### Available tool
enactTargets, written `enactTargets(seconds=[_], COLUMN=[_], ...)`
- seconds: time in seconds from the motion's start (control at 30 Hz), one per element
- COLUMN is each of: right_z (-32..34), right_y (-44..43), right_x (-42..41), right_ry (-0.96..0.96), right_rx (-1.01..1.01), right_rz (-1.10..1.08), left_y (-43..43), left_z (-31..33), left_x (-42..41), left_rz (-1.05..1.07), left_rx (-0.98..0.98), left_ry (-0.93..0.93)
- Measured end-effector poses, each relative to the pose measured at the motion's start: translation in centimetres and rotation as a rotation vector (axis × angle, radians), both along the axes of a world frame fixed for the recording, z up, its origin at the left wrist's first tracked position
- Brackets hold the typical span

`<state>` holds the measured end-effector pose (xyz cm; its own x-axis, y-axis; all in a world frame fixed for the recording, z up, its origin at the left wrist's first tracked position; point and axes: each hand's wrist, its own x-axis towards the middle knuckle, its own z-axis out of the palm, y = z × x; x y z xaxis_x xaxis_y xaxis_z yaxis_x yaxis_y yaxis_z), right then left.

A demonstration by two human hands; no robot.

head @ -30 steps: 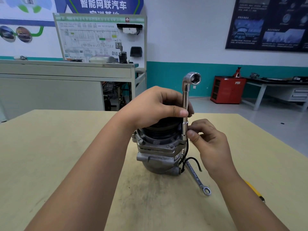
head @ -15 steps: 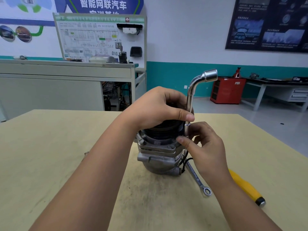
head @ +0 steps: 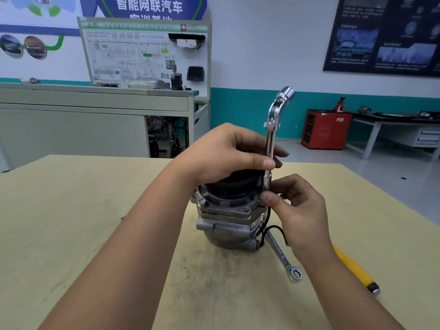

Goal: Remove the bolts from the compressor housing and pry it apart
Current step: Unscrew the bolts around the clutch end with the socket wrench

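**At desk centre: L-wrench upright on compressor flange**

Mid-desk (head: 71,210), the compressor housing (head: 226,225) stands on end. Its black pulley (head: 233,184) is up and the silver body rests on the desk surface.

- **Left grip** (head: 228,153): curled over the pulley top, fingers wrapped round its far side. The thumb presses vs. the wrench shank.
- **L-socket wrench** (head: 271,139): approx. upright at the housing's right edge. The lower socket end sits down at the flange; the bent upper end points up & away to the right.
- **Right grip** (head: 302,210): pinches that lower socket end betw. thumb & curled fingers, just above the flange.
- I can't tell whether the socket sits on a bolt, as my fingers hide that spot.

One bolt head (head: 201,202) shows on the flange's left side. A second bolt head (head: 247,210) shows on the front.

A black cable (head: 278,228) loops out of the housing's right side, under my right wrist.

Just right of the housing a ring spanner (head: 283,256) lies flat on the desk, ring end toward me. Its far end is hidden behind cable & hand.

Further right, partly under my right forearm, lies a yellow-handled screwdriver (head: 352,265), black end toward me.

Bkgd right: a red cabinet (head: 326,129) on the floor.
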<state>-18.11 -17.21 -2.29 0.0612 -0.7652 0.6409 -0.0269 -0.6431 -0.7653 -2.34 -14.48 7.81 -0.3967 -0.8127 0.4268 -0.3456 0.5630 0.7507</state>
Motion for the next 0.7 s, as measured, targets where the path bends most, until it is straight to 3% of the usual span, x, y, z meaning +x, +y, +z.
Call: enactTargets(seconds=[0.33, 0.7], right_z=[-0.14, 0.20], right_y=[-0.24, -0.22], right_x=[-0.13, -0.47], right_ry=[-0.023, 0.003], right_rx=[0.037, -0.035], right_rz=[0.041, 0.047], left_y=[0.14, 0.16], left_z=[-0.06, 0.04], left_x=[0.46, -0.03], left_rz=[-0.099, 0.024], left_rx=[0.036, -0.029], left_ry=[0.083, 0.078])
